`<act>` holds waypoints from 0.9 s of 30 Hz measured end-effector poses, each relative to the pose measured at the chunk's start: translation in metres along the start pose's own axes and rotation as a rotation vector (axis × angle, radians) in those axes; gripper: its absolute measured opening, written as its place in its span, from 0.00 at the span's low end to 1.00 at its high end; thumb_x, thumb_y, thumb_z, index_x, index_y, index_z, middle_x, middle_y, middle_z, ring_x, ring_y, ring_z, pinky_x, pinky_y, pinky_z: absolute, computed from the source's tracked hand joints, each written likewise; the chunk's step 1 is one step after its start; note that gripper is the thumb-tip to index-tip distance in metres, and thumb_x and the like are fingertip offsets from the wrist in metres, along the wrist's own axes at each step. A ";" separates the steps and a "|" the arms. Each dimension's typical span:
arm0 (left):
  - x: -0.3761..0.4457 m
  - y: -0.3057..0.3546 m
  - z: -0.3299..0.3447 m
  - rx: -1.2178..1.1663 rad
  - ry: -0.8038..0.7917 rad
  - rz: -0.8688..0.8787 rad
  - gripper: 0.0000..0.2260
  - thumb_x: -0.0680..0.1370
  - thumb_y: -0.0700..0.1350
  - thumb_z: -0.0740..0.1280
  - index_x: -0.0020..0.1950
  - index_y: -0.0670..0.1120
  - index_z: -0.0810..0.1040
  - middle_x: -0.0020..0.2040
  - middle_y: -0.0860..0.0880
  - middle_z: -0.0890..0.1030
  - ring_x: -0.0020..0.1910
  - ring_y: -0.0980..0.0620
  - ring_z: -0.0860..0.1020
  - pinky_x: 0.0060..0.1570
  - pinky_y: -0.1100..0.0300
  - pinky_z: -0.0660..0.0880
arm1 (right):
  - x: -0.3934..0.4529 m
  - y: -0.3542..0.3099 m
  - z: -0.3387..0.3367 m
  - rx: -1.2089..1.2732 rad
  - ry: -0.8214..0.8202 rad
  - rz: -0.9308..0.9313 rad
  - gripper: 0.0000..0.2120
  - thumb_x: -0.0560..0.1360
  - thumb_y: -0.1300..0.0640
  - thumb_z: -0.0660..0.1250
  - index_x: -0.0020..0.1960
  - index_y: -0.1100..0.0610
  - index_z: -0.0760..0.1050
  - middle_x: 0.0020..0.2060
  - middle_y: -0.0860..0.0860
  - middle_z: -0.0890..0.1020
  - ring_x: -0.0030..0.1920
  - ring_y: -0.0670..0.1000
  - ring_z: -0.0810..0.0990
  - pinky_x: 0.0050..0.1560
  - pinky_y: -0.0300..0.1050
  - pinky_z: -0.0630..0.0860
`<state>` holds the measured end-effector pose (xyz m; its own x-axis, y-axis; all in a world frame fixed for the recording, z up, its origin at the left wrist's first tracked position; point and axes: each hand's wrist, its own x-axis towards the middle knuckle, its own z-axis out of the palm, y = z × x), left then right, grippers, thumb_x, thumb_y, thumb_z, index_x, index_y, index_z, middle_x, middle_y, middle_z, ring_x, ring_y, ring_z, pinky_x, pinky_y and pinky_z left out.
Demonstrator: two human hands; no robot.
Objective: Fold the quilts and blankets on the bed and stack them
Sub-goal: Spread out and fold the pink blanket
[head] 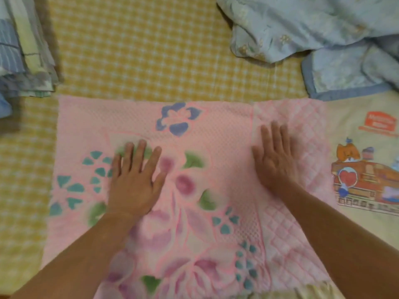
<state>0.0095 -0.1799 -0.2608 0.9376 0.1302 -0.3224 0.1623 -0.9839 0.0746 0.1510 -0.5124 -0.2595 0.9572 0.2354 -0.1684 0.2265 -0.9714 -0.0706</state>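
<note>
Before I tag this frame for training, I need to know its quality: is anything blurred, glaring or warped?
Head view: soft all over, with motion smear on the left hand and the pink blanket print around it; the right hand is slightly crisper. Lighting is even and warm, with no glare and only faint shadows. The wide lens bends the blanket's edges outward, and the blue quilt is soft.
</note>
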 end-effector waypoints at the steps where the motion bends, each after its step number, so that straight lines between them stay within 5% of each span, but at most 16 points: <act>1: -0.003 -0.009 0.004 0.007 -0.008 -0.034 0.29 0.81 0.61 0.51 0.81 0.53 0.62 0.82 0.43 0.58 0.80 0.37 0.55 0.77 0.37 0.51 | 0.006 0.028 0.000 -0.062 -0.024 0.010 0.31 0.82 0.38 0.45 0.81 0.50 0.53 0.81 0.52 0.52 0.80 0.56 0.47 0.77 0.62 0.50; 4: -0.005 -0.002 -0.004 0.030 -0.049 -0.101 0.30 0.80 0.62 0.51 0.81 0.54 0.60 0.82 0.42 0.57 0.80 0.35 0.52 0.76 0.35 0.49 | 0.029 0.062 -0.006 -0.078 -0.071 0.072 0.31 0.81 0.37 0.42 0.81 0.48 0.49 0.81 0.51 0.48 0.80 0.57 0.45 0.78 0.62 0.46; 7: -0.008 0.033 -0.021 -0.058 -0.018 -0.190 0.30 0.80 0.63 0.51 0.82 0.57 0.55 0.83 0.42 0.52 0.80 0.34 0.48 0.76 0.33 0.46 | 0.038 0.027 -0.022 0.017 0.026 0.266 0.32 0.81 0.40 0.43 0.81 0.52 0.49 0.81 0.56 0.47 0.80 0.60 0.43 0.77 0.65 0.45; 9: -0.015 0.061 -0.025 -0.060 0.010 -0.067 0.30 0.80 0.64 0.53 0.82 0.59 0.54 0.83 0.44 0.51 0.81 0.36 0.47 0.76 0.35 0.42 | 0.021 -0.029 -0.028 0.035 0.089 0.051 0.31 0.82 0.41 0.48 0.81 0.53 0.52 0.81 0.57 0.49 0.80 0.61 0.44 0.77 0.65 0.46; 12: -0.026 0.074 -0.004 -0.009 0.025 0.118 0.28 0.82 0.63 0.52 0.81 0.57 0.60 0.83 0.45 0.54 0.81 0.39 0.51 0.77 0.34 0.49 | -0.001 -0.097 -0.009 0.031 0.057 -0.404 0.30 0.82 0.41 0.52 0.81 0.51 0.55 0.81 0.56 0.52 0.80 0.60 0.46 0.78 0.63 0.46; 19: -0.110 -0.042 0.012 0.049 -0.049 -0.369 0.30 0.82 0.63 0.46 0.83 0.54 0.56 0.83 0.43 0.53 0.81 0.38 0.51 0.78 0.38 0.48 | 0.080 -0.075 0.013 0.038 -0.027 -0.293 0.32 0.82 0.38 0.44 0.81 0.51 0.51 0.80 0.57 0.53 0.80 0.60 0.49 0.78 0.60 0.47; 22: -0.119 -0.049 0.004 -0.018 -0.094 -0.486 0.31 0.81 0.66 0.41 0.83 0.58 0.50 0.83 0.45 0.50 0.82 0.40 0.47 0.77 0.35 0.47 | 0.059 -0.129 -0.016 0.590 0.050 -0.206 0.28 0.84 0.47 0.47 0.80 0.60 0.56 0.79 0.58 0.55 0.80 0.60 0.52 0.79 0.57 0.51; 24: -0.129 -0.046 0.001 -0.025 -0.063 -0.487 0.30 0.82 0.64 0.46 0.83 0.57 0.52 0.83 0.44 0.52 0.81 0.38 0.49 0.75 0.34 0.50 | 0.030 -0.160 -0.024 1.047 0.052 -0.122 0.24 0.85 0.55 0.51 0.79 0.61 0.56 0.78 0.52 0.57 0.80 0.53 0.53 0.79 0.44 0.50; 27: -0.158 -0.054 0.005 -0.035 -0.065 -0.481 0.29 0.81 0.62 0.47 0.83 0.57 0.53 0.83 0.45 0.51 0.81 0.39 0.49 0.76 0.35 0.51 | 0.005 -0.173 -0.006 1.217 -0.079 0.132 0.27 0.83 0.53 0.51 0.80 0.61 0.55 0.79 0.50 0.57 0.76 0.42 0.55 0.75 0.34 0.51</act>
<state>-0.1484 -0.1476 -0.2184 0.7327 0.5606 -0.3859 0.5841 -0.8090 -0.0663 0.1173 -0.3431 -0.2421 0.9369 0.1798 -0.2998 -0.2276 -0.3372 -0.9135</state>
